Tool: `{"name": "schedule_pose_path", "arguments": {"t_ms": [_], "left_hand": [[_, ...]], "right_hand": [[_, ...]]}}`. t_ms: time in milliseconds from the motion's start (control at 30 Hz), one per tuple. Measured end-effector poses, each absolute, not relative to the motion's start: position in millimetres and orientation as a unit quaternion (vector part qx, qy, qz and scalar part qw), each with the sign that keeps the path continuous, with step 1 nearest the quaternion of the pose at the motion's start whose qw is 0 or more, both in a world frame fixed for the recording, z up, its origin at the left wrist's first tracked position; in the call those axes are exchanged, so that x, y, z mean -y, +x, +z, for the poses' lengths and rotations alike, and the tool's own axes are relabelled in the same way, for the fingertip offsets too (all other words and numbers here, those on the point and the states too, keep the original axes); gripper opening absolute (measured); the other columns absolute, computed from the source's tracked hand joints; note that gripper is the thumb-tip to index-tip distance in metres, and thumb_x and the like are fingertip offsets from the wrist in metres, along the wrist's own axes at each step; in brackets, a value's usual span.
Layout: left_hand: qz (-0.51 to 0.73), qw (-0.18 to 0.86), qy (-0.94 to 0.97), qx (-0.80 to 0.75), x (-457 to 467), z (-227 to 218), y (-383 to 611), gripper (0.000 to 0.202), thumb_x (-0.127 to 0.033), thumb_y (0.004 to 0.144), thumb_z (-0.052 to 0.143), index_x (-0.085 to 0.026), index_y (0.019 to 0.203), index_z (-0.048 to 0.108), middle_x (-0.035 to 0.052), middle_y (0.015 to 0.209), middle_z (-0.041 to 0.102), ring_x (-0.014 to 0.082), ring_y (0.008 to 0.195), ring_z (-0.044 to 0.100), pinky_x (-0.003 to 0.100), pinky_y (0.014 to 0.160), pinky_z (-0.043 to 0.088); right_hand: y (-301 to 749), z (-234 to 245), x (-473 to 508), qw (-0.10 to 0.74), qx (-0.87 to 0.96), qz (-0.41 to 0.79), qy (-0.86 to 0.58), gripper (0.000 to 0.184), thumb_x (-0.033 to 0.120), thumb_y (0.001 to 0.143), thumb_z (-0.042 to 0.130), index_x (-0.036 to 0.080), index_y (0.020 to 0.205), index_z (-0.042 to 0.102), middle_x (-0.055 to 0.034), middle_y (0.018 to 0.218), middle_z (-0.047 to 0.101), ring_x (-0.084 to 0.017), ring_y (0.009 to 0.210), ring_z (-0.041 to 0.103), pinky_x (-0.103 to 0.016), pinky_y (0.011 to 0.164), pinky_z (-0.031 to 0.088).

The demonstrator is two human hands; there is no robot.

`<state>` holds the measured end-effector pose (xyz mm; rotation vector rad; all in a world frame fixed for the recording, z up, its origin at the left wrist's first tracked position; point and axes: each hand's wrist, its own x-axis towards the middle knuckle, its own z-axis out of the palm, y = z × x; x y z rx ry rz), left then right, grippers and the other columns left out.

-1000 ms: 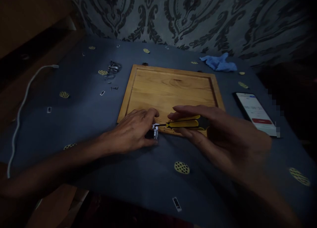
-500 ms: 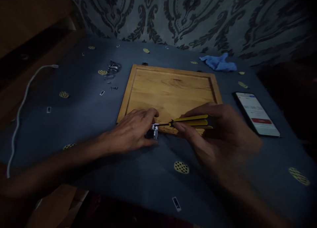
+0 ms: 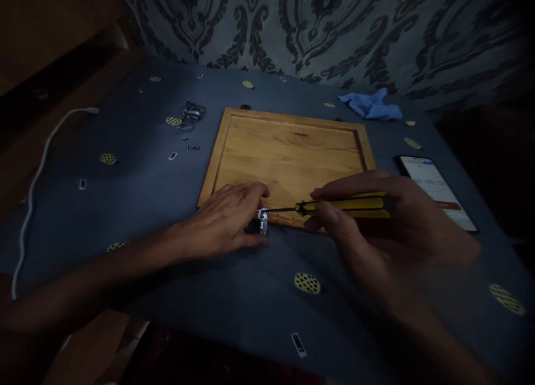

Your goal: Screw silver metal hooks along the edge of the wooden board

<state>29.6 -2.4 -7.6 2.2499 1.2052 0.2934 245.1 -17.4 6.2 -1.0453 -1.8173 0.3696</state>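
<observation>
Your right hand (image 3: 376, 223) slid back along the screwdriver (image 3: 346, 205), closed round its handle, while its tip stayed on the metal fitting (image 3: 262, 222) your left hand (image 3: 225, 218) pinched at the near edge of the wooden board (image 3: 292, 145).

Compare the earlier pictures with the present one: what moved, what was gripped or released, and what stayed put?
The right hand slid right along the screwdriver, its open fingers closing round the handle, and now hides part of the phone. The left hand stays on the metal fitting at the near edge of the board, the screwdriver tip still against it. Cloth and cable unchanged.
</observation>
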Motion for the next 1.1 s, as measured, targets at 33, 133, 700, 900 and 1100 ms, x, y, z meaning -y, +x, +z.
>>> {"name": "schedule_pose_path", "arguments": {"t_ms": [33, 133, 700, 900, 1100], "left_hand": [[0.112, 0.280, 0.841, -0.449, 2, -8, 30, 0.064, -0.033, 0.084, 0.087, -0.018, 0.129, 0.044, 0.0119, 0.121, 0.070, 0.0319, 0.116, 0.067, 0.045, 0.099, 0.052], [0.119, 0.276, 0.842, -0.448, 2, -9, 30, 0.062, -0.032, 0.083, 0.087, -0.020, 0.128, 0.045, 0.0106, 0.120, 0.071, 0.0315, 0.114, 0.067, 0.044, 0.098, 0.053], [0.123, 0.284, 0.841, -0.444, 3, -9, 30, 0.061, -0.031, 0.085, 0.085, -0.019, 0.128, 0.045, 0.0110, 0.120, 0.071, 0.0313, 0.114, 0.067, 0.045, 0.098, 0.051], [0.121, 0.285, 0.841, -0.444, 3, -8, 29, 0.061, -0.032, 0.085, 0.085, -0.019, 0.128, 0.044, 0.0108, 0.120, 0.071, 0.0314, 0.114, 0.067, 0.046, 0.099, 0.051], [0.117, 0.288, 0.839, -0.447, 3, -7, 30, 0.060, -0.032, 0.086, 0.084, -0.019, 0.129, 0.045, 0.0133, 0.124, 0.070, 0.0340, 0.118, 0.066, 0.047, 0.099, 0.051]], "right_hand": [[245, 5, 17, 0.483, 0.751, 0.149, -0.424, 0.011, 0.029, 0.094, 0.075, 0.029, 0.103, 0.070, -0.0002, 0.094, 0.072, -0.018, 0.078, 0.070, -0.031, 0.056, 0.055], [246, 2, 16, 0.477, 0.764, 0.145, -0.410, 0.014, 0.026, 0.094, 0.075, 0.029, 0.105, 0.069, 0.0004, 0.094, 0.072, -0.017, 0.078, 0.068, -0.031, 0.057, 0.055], [245, 29, 10, 0.392, 0.832, 0.206, -0.334, 0.017, 0.017, 0.099, 0.065, 0.028, 0.112, 0.066, -0.0004, 0.101, 0.073, -0.016, 0.092, 0.070, -0.029, 0.073, 0.055], [249, 23, 11, 0.404, 0.828, 0.190, -0.339, 0.018, 0.018, 0.097, 0.069, 0.031, 0.110, 0.067, 0.0012, 0.096, 0.073, -0.018, 0.085, 0.070, -0.033, 0.069, 0.053], [245, 5, 18, 0.467, 0.779, 0.098, -0.407, 0.017, 0.026, 0.090, 0.079, 0.031, 0.100, 0.066, 0.0015, 0.081, 0.068, -0.021, 0.070, 0.066, -0.037, 0.057, 0.048]]}}
